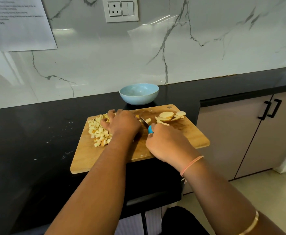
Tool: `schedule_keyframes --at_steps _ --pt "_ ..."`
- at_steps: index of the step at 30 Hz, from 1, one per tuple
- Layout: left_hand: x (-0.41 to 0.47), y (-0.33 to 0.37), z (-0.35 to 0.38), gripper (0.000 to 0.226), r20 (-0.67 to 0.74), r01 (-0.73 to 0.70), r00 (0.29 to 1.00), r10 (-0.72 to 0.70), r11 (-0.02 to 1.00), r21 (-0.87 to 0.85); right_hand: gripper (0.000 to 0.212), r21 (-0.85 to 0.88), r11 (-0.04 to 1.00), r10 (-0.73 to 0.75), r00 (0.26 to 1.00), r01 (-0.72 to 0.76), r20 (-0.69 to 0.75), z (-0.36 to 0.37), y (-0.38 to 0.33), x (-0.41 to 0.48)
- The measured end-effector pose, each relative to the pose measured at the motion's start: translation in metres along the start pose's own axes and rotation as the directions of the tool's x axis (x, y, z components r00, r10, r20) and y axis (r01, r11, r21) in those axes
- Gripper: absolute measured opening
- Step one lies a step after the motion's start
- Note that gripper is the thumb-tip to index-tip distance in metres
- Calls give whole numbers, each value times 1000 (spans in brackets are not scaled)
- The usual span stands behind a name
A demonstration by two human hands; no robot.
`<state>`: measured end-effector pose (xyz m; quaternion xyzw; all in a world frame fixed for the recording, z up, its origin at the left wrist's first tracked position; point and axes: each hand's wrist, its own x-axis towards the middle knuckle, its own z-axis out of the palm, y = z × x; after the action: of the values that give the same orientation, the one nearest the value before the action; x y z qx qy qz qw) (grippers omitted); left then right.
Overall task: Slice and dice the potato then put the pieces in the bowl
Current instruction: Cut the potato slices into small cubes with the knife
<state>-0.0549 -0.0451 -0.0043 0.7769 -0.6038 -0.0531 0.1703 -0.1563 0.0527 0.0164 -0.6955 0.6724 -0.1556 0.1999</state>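
A cutting board [189, 136] lies on the counter [37, 133], with a bowl [139, 97] just behind its far edge, near the wall [206, 48]. A heap of potato cubes [98, 131] covers the board's left part; potato slices [166, 115] lie at its far right corner. The left grip [122, 123] rests on the cubes' right side. The right grip [166, 145] holds a knife [146, 124] between cubes and slices. Cabinet doors [232, 133] stand to the right, below the counter.

Both forearms are being stretched forward, side by side. The left hand [120, 123] is being laid palm down, its fingers [105, 123] being spread and lightly bent. The right hand [166, 145] is being clenched round a knife [150, 130] handle, knuckles up.
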Motion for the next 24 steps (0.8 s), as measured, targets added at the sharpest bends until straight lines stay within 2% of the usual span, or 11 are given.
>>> schedule_keyframes --at_steps 5,11,20,24 --pt "1 -2 0 27 -7 -12 1000 13 1000 7 39 34 999 41 998 -42 39 -18 3 -12" --pt "2 -2 -1 28 -53 -3 999 4 1000 25 40 43 999 20 999 -19 -34 -12 -3 1" --pt "2 -3 2 22 -94 -17 995 16 1000 -14 42 22 999 37 998 -38 55 -8 2 5" --pt "0 -4 4 24 -116 -42 992 39 999 -19 35 142 986 72 993 -85 97 -24 17 -8"
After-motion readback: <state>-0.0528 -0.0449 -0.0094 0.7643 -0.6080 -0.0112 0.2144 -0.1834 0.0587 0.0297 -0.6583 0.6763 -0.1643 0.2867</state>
